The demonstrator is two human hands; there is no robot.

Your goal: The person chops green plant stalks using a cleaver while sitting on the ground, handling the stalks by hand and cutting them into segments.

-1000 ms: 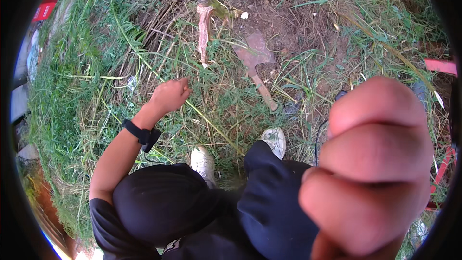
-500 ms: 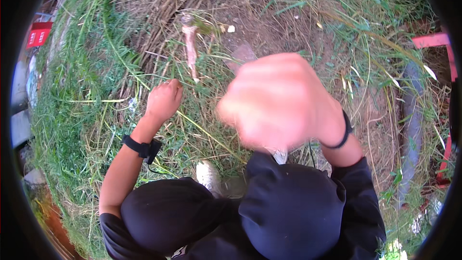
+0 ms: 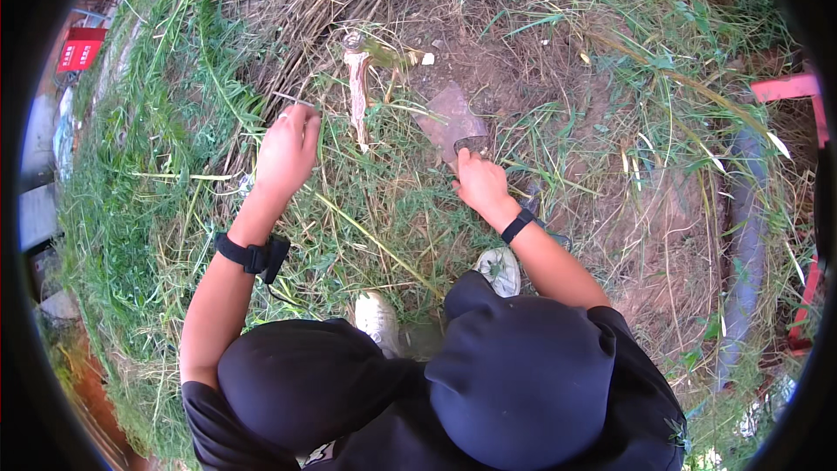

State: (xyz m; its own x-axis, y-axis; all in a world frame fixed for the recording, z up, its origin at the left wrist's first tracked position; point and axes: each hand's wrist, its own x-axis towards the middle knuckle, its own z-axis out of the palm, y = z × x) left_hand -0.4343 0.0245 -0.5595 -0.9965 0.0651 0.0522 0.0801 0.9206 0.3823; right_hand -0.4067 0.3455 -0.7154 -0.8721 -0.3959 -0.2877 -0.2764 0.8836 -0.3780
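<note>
In the head view, my right hand [image 3: 484, 183] is on the cleaver [image 3: 455, 118], its fingers curled narrowly around the handle, which it mostly hides, while the broad, rust-brown blade points away from me and lies on the grassy ground [image 3: 628, 235]. So the cleaver sits directly beneath and just beyond that hand, and well to the right of my left hand [image 3: 288, 153]. That left hand is held narrow, fingers bent together, over the grass; its fingertips overlap a thin stick [image 3: 292, 98] in the picture, but I cannot tell whether they grip it. Between the hands and a little farther out, I see a rough, tapering piece of wood [image 3: 358, 100], its thin end toward me, apart from both hands. A small white scrap [image 3: 428, 59] lies just beyond the blade. Nearer to me are the two pale shoes [image 3: 377, 318], and past the right forearm a grey pipe [image 3: 745, 253] runs near a red frame [image 3: 787, 87].
</note>
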